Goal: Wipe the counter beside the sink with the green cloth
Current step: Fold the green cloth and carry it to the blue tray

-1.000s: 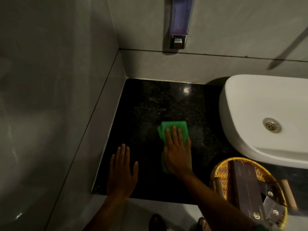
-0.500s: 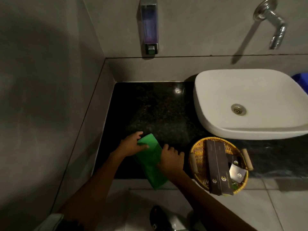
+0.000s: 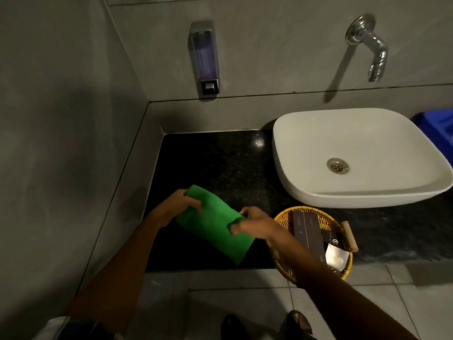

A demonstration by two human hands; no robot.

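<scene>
The green cloth (image 3: 215, 225) is held stretched between both hands, lifted over the front of the black granite counter (image 3: 220, 163). My left hand (image 3: 177, 204) grips its upper left end. My right hand (image 3: 255, 223) pinches its right edge, and a lower corner of the cloth hangs toward the counter's front edge. The white basin sink (image 3: 353, 153) stands on the counter to the right.
A wicker basket (image 3: 284, 217) with dark boxes and sachets sits at the front right, touching my right forearm. A soap dispenser (image 3: 204, 57) and a chrome tap (image 3: 370, 47) are on the back wall. A grey wall closes the left side. A blue object (image 3: 438, 128) shows far right.
One second ago my right hand pressed the cloth flat on the counter and my left lay flat beside it. Both hands have since taken the cloth, lifted it and spread it apart.
</scene>
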